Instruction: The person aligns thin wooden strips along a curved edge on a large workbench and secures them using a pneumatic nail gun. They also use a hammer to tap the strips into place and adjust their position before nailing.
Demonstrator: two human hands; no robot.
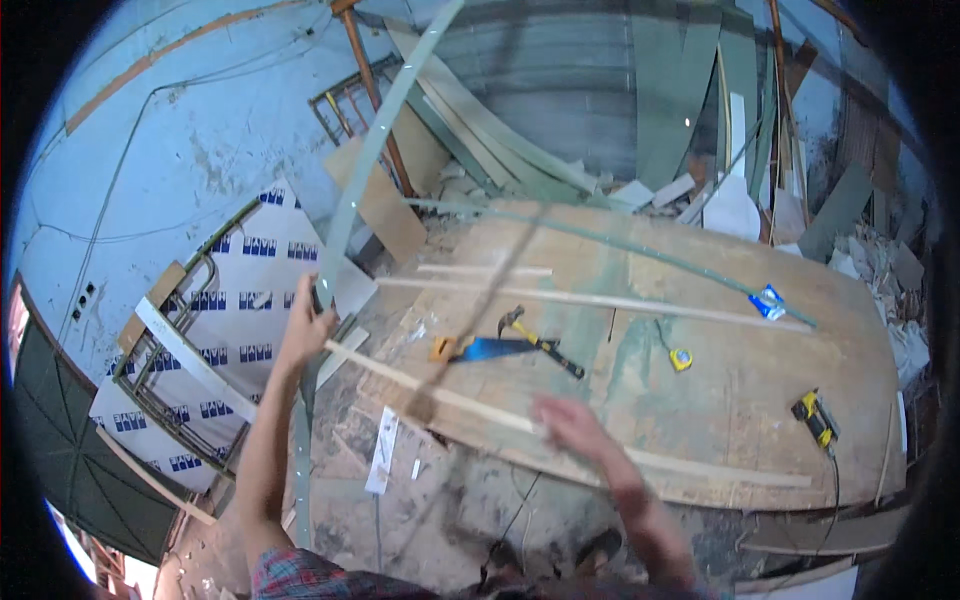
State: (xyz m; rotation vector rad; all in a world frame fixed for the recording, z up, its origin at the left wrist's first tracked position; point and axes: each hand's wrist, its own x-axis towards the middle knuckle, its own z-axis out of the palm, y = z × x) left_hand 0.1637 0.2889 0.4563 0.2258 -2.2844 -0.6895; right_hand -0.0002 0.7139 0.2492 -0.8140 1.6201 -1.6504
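My left hand is wrapped round a long pale green strip, which stands steeply tilted; its upper end passes out of the top of the view, and its lower part runs down beside my left forearm. Smeared by motion, my right hand hovers over or touches a long thin wooden strip along the near edge of the worktable; its fingers are not clear. Between the hands and the far side lie a blue-bladed handsaw and a claw hammer whose handle rests across the blade.
A yellow tape measure, a blue packet, a yellow-black power tool and a narrow green strip lie on the table. Printed white sheeting leans at left by a metal frame. Boards and scraps crowd the back wall.
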